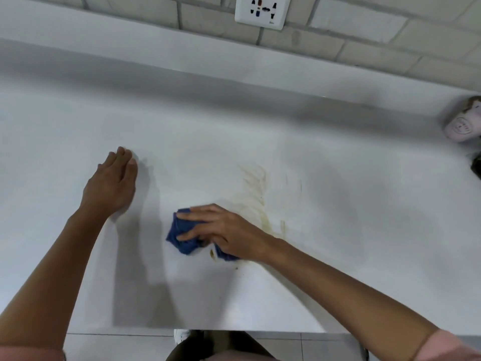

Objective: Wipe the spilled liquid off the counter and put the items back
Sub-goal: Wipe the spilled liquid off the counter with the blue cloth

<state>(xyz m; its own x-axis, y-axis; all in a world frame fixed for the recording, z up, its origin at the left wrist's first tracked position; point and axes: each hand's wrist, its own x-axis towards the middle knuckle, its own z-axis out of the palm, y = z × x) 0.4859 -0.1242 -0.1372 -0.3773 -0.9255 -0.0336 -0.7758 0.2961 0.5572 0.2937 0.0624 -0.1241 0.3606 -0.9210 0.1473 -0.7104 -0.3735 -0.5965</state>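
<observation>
Seemingly, blue cloth point(182, 239) lies diagonally under right hand point(223, 230).

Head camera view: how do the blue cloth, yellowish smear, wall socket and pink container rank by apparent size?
1. yellowish smear
2. blue cloth, partly hidden under the right hand
3. wall socket and pink container: alike, both cut by the frame edge, so unranked.

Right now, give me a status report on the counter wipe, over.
Right hand grips blue cloth on counter. Left hand open, holding nothing. Yellowish streaks unwiped, right of cloth. Nothing in the way.
</observation>
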